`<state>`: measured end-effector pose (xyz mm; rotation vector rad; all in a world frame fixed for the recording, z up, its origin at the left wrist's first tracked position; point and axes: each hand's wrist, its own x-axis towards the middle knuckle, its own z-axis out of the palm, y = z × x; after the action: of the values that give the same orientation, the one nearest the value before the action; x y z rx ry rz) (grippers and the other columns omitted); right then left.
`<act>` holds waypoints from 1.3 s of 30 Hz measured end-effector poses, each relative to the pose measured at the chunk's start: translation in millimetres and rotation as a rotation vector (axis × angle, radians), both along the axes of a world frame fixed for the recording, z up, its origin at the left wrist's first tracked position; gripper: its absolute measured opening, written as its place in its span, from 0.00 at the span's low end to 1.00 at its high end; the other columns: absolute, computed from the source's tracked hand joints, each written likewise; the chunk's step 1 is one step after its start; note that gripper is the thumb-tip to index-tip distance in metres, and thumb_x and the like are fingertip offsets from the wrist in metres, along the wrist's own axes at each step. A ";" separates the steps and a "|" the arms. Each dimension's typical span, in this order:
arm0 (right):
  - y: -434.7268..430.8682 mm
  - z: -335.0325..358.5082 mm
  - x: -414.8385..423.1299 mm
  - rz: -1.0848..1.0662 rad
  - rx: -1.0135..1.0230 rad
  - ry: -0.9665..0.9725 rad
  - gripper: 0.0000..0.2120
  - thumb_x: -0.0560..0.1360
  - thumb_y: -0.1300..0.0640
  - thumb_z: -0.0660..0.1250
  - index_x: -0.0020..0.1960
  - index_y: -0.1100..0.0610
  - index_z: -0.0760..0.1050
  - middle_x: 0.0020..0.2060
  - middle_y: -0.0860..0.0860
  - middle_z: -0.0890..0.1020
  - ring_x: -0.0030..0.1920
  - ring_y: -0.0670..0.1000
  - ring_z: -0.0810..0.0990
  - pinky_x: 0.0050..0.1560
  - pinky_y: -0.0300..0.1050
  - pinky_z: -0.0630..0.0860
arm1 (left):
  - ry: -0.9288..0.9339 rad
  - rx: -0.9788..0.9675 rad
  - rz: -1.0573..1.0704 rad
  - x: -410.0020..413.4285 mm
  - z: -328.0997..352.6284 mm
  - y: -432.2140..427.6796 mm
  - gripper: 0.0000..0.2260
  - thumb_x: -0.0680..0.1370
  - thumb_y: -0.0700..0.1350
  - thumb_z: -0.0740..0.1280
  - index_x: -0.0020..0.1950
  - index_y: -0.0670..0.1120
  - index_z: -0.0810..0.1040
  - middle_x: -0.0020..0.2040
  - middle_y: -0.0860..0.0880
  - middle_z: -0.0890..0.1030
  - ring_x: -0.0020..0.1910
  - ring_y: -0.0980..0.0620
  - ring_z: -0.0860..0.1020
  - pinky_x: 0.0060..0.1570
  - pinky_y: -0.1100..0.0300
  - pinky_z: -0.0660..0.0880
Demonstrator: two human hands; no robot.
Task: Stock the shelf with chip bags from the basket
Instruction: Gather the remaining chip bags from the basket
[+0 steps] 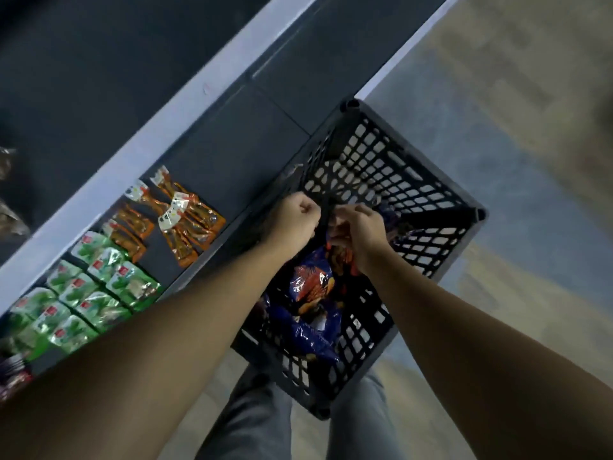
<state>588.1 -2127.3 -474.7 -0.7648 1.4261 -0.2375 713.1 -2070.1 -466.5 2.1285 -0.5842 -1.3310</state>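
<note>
A dark plastic lattice basket (428,190) stands on the floor against the shelf. Blue and orange chip bags (311,287) lie inside it. My left hand (293,219) is curled round the basket's black handle (324,215), which crosses the basket between my two hands. My right hand (360,232) reaches into the basket, and its fingers pinch the top edge of a blue and orange chip bag. Under that hand the bag's upper part is hidden. The dark shelf board (229,151) lies to the left of the basket.
On the shelf lie orange snack packets (185,220) and green snack packets (96,283), with darker packs (13,376) at the far left. A pale shelf rail (139,154) runs diagonally behind them. My grey-trousered legs (262,423) are below the basket, on a tan floor (530,161).
</note>
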 end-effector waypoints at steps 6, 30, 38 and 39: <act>27.5 -72.2 -20.4 0.024 0.131 0.075 0.03 0.77 0.65 0.66 0.46 0.60 0.77 0.39 0.55 0.79 0.36 0.52 0.76 0.31 0.40 0.70 | -0.115 0.272 -0.280 -20.3 -85.6 42.2 0.11 0.76 0.47 0.71 0.57 0.46 0.80 0.54 0.47 0.81 0.52 0.46 0.80 0.55 0.52 0.78; -30.1 -1.8 2.0 0.334 -0.063 0.001 0.10 0.75 0.51 0.73 0.52 0.55 0.84 0.45 0.54 0.88 0.49 0.57 0.87 0.56 0.60 0.82 | -0.186 -0.018 -0.107 21.4 3.6 -12.6 0.07 0.80 0.49 0.64 0.55 0.53 0.80 0.53 0.53 0.82 0.53 0.53 0.79 0.55 0.49 0.77; -101.1 147.3 40.7 0.175 -0.301 -0.132 0.07 0.77 0.56 0.73 0.51 0.60 0.83 0.43 0.58 0.87 0.44 0.60 0.86 0.50 0.58 0.84 | -0.159 -0.271 0.044 51.1 166.5 -52.5 0.15 0.75 0.62 0.67 0.55 0.55 0.75 0.49 0.56 0.81 0.47 0.55 0.81 0.45 0.54 0.79; -109.4 169.8 46.7 0.168 -0.340 -0.153 0.07 0.77 0.56 0.73 0.49 0.59 0.83 0.43 0.59 0.87 0.44 0.59 0.86 0.51 0.58 0.83 | -0.136 -0.317 0.057 55.8 187.9 -57.0 0.16 0.73 0.63 0.68 0.55 0.56 0.74 0.50 0.56 0.80 0.48 0.55 0.80 0.45 0.53 0.79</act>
<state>634.8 -2236.7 -304.9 -1.1144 1.1836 -0.4058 768.9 -2127.1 -278.6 1.9668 -0.7316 -0.9946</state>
